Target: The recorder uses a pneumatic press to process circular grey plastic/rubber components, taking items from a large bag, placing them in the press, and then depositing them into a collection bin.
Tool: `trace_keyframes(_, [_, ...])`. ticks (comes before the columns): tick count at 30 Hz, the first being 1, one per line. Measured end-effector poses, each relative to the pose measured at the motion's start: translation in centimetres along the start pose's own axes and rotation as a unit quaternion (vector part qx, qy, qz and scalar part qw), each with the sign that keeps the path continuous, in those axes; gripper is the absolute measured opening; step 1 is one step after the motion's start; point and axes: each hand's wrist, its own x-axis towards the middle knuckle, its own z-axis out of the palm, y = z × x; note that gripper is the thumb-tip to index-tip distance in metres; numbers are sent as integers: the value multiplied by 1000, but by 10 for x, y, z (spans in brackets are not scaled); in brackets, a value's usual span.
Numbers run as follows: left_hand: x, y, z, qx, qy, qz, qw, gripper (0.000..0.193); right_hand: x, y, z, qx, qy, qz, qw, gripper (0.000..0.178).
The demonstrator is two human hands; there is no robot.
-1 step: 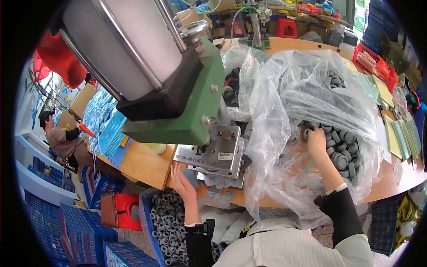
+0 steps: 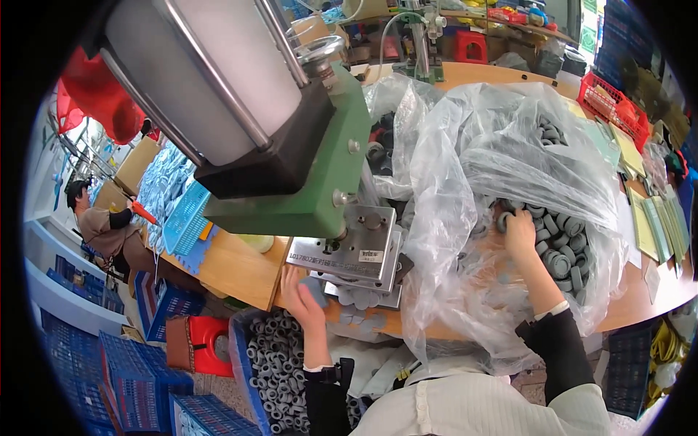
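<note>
My right hand [image 2: 520,231] is closed with its fingertips on a grey rubber ring [image 2: 503,221], inside an opened clear plastic bag [image 2: 443,167]. Many like rings [image 2: 558,263] lie heaped beside that hand. At the left edge of a metal die block [image 2: 363,247], under a green press [image 2: 291,200], is my left hand [image 2: 304,301]. Its fingers are stretched upward and hold nothing that I can see; the fingertips are partly hidden by the block. Flat grey discs [image 2: 360,298] lie on the block's lower plate and spill onto the table edge below it.
Below my left hand stands a lined blue bin [image 2: 240,349] full of grey rings. A red stool [image 2: 211,345] and blue crates [image 2: 145,378] are on the floor at left. Farther left, a person [image 2: 102,221] works by a light-blue basket [image 2: 183,218]. At right is a red basket [image 2: 614,105].
</note>
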Motion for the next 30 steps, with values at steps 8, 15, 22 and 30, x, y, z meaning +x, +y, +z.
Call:
trace_keyframes(8, [47,106,25,-210,-130,-149,957,39,-37,-56,-112,567,-16,122,814,48])
trace_keyframes(15, [28,105,27,-22,18,1,1000,38,-53,-161,-147,537,-33,-185,822,45])
trace_keyframes(22, [-78,-28,-102,284,186,-271,901,89,-29,-239,-124,586,-89,-177,786,31])
trace_keyframes(30, [-6,-4,-27,206,-151,-7,967,37,-42,-199,-132,614,-46,-138,776,33])
